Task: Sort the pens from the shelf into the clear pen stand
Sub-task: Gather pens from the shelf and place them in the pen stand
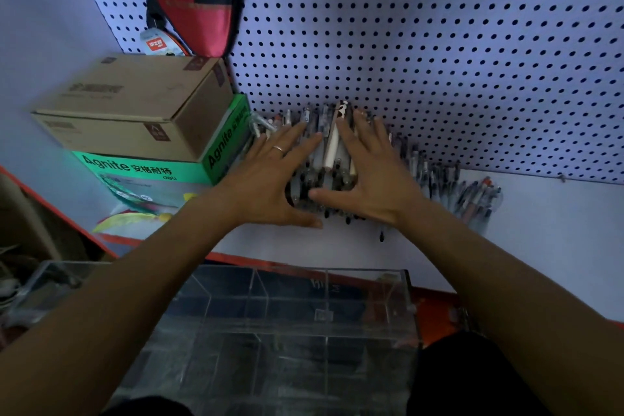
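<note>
Both flat hands' grip (270,172) (371,172) around pens (332,145), lengthwise toward pegboard (439,44).

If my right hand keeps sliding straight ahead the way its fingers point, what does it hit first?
The right hand lies flat on the pile of pens, its fingers aimed up and away. Straight ahead come the last pen ends, then probably the pegboard wall close behind; the depth is hard to judge.
</note>
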A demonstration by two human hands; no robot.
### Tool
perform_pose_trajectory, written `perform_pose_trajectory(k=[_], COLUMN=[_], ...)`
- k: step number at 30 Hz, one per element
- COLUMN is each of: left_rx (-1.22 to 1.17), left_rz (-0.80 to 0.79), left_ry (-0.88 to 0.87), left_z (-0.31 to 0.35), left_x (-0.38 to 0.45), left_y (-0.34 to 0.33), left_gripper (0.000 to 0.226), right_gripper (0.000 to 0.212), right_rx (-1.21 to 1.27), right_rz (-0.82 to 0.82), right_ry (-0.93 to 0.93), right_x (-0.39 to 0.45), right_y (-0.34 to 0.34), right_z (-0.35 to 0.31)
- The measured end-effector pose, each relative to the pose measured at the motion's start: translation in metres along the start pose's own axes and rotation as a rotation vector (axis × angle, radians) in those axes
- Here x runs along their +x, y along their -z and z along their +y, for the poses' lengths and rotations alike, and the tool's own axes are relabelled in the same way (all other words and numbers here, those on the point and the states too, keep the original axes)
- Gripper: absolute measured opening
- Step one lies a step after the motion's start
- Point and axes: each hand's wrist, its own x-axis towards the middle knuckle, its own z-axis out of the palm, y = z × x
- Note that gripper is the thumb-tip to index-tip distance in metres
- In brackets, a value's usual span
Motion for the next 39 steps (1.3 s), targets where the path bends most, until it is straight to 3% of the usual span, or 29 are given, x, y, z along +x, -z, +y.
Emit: perform_pose_trajectory(k=[6,12,17,21,25,28,32,39], left_rx=[-0.136,-0.193,-0.142,-0.218,-0.259,-0.261,-0.084,-0.274], left_rz=[0.040,0.089,0.157,0.298,0.400,0.423,0.402,0.411], left_ry=[0.080,0.125,0.052,0.153,0.286,0.386,0.453,0.126], left_z=[-0.011,-0.010,-0.007,-0.017,-0.012,-0.007,-0.014,0.018], left_x=[0.018,0.012,0.000,0.003,0.008,0.010,0.006,0.003], left_y=[0.014,0.008,0.001,0.000,-0.002,-0.001,-0.003,0.011], left_gripper=[0.104,0.109,0.074,0.049,0.027,0.019,0.018,0.037], right_gripper=[0.123,0.105,0.103,0.110,0.097,0.084,0.079,0.079], right_rx=[-0.118,-0.115,-0.088,0.109,0.265,0.274,0.209,0.266], right_rz=[-0.077,-0.017,-0.021,-0.022,0.066,0.144,0.167,0.233], right_ry=[0.051,0.038,0.021,-0.115,-0.319,-0.382,-0.375,-0.299], right_x=[-0.005,0.003,0.010,0.006,0.009,0.019,0.028,0.025], right_y=[0.011,0.007,0.005,0.009,0.001,-0.007,-0.012,-0.009], right_z=[0.008,0.009,0.013,0.013,0.005,0.001,-0.002,0.003])
